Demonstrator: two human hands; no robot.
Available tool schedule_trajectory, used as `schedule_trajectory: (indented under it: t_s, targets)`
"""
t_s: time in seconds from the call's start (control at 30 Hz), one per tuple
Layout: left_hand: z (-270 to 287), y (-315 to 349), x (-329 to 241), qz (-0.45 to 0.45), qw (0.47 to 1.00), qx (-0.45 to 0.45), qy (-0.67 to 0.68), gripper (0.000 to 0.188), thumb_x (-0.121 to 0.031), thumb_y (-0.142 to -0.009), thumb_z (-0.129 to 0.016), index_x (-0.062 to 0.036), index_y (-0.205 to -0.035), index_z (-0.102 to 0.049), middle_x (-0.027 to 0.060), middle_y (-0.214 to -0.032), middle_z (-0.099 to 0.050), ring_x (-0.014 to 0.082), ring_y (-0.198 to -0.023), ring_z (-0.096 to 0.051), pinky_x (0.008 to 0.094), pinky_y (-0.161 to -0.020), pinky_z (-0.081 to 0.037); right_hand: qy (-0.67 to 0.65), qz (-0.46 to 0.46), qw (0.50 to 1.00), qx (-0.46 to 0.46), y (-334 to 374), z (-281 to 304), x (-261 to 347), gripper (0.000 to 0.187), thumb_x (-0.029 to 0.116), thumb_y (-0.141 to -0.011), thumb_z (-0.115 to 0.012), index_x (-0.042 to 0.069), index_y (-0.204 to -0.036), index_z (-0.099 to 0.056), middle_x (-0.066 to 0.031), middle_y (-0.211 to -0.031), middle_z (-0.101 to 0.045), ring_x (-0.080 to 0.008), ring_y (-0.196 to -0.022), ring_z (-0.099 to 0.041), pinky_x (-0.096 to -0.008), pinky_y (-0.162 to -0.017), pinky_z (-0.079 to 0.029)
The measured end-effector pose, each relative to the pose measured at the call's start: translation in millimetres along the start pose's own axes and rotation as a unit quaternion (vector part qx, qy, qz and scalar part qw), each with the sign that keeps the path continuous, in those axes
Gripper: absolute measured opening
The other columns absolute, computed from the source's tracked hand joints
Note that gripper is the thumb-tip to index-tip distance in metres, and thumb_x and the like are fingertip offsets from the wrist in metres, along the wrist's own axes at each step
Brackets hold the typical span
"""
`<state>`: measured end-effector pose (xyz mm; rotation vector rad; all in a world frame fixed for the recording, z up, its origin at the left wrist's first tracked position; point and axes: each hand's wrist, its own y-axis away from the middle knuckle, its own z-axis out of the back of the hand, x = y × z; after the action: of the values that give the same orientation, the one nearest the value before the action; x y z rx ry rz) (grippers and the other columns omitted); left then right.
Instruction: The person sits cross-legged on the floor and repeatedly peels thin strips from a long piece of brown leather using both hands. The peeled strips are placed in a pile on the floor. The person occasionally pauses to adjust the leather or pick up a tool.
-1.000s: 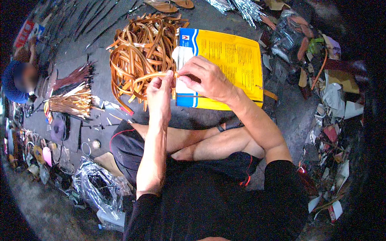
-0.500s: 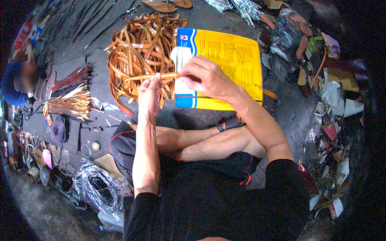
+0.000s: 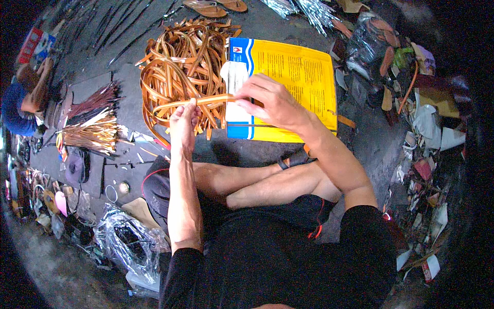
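Note:
A narrow tan-brown leather-like strip (image 3: 215, 98) is stretched between my two hands, above a yellow and blue printed sheet or flattened sack (image 3: 293, 77). My left hand (image 3: 183, 123) pinches it between thumb and fingers. From there it loops back to the left, toward a big tangled heap of similar strips (image 3: 180, 62). My right hand (image 3: 272, 100) is closed at the strip's right end, over the blue and white edge of the sheet; its fingertips are slightly blurred. Below the right hand, a thin dark rod (image 3: 249, 124) lies across the sheet.
Bundles of dark and tan strips (image 3: 90, 136) lie at the left, near a person in blue (image 3: 18, 110). A clear plastic bag (image 3: 128, 239) is by my left knee. Scraps (image 3: 424, 170) litter the right side. Sandals (image 3: 206, 7) and silvery strips (image 3: 316, 18) lie at the far side.
My left hand has slid left and slightly down, so a longer stretch of strip shows between the hands. My right hand has shifted slightly right. The person at left has moved their head or arm.

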<state>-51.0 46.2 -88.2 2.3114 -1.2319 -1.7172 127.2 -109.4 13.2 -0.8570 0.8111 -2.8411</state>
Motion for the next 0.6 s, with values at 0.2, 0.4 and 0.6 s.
schedule_trajectory:
  t_s: [0.2,0.4,0.6]
  targets:
    - [18,-6,10,-0.014,1.000,0.011,0.021,0.015,-0.020,-0.088,-0.069,-0.0078,-0.082,-0.063,0.0003,-0.070,-0.061,0.0065,-0.061,-0.054,0.0177,-0.052,-0.037,0.003,0.001,1.000,0.000,2,0,1,0.010,0.005,-0.077,-0.070,0.002,-0.086,-0.064,-0.0092,-0.081,-0.059,-0.0263,-0.078,-0.060,-0.0350,-0.067,-0.050]
    - [22,1,4,0.004,0.994,-0.039,0.097,0.014,-0.020,-0.091,-0.065,-0.0062,-0.087,-0.061,0.0025,-0.076,-0.062,0.0102,-0.067,-0.061,0.0186,-0.058,-0.047,0.141,0.038,0.988,0.050,4,-3,19,0.011,0.007,-0.079,-0.063,0.004,-0.089,-0.061,-0.0090,-0.086,-0.055,-0.0256,-0.084,-0.057,-0.0357,-0.073,-0.048]
    - [-8,22,-90,-0.123,0.991,0.003,0.057,0.024,-0.022,-0.096,-0.056,-0.0028,-0.110,-0.061,0.0043,-0.089,-0.063,0.0136,-0.082,-0.062,0.0271,-0.073,-0.053,0.133,-0.044,0.987,0.074,25,21,32,0.033,0.014,-0.082,-0.063,0.008,-0.115,-0.061,-0.0104,-0.097,-0.058,-0.0283,-0.092,-0.057,-0.0419,-0.082,-0.046]
